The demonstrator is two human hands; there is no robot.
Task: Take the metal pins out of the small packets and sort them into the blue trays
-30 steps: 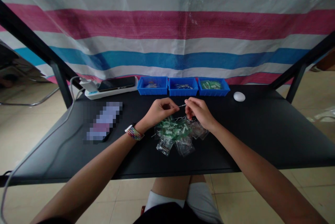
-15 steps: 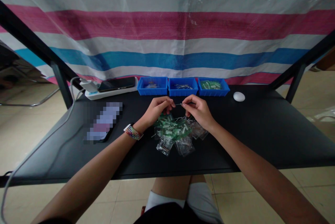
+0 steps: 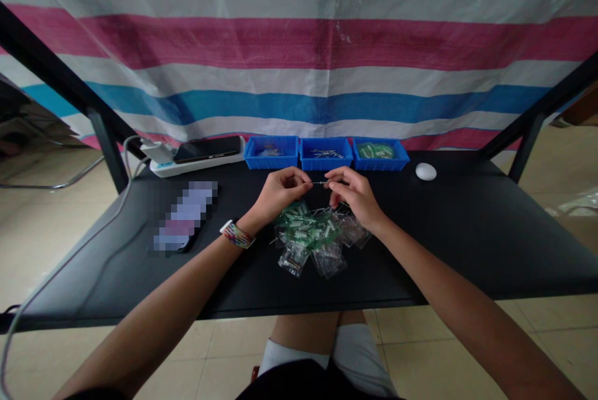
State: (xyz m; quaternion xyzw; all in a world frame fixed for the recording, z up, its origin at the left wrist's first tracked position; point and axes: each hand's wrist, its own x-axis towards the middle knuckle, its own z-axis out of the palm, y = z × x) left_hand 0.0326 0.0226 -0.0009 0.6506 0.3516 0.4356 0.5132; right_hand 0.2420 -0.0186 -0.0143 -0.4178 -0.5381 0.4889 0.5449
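Note:
My left hand [image 3: 278, 191] and my right hand [image 3: 352, 194] meet above the middle of the black table [image 3: 467, 232]. Both pinch a thin metal pin [image 3: 320, 182] that runs level between their fingertips. Under the hands lies a heap of small clear bags [image 3: 313, 235] with green parts and metal pins in them. A beaded band sits on my left wrist [image 3: 237, 235].
Three blue trays [image 3: 326, 153] stand in a row at the table's back edge. A dark phone [image 3: 208, 149] lies on a white power strip at the back left, its cable trailing off the table. A blurred flat item [image 3: 184, 224] lies left; a white oval object [image 3: 425, 171] sits right.
Both hands have risen a little toward the trays with the pin still between them, and the fingertips have drawn closer together.

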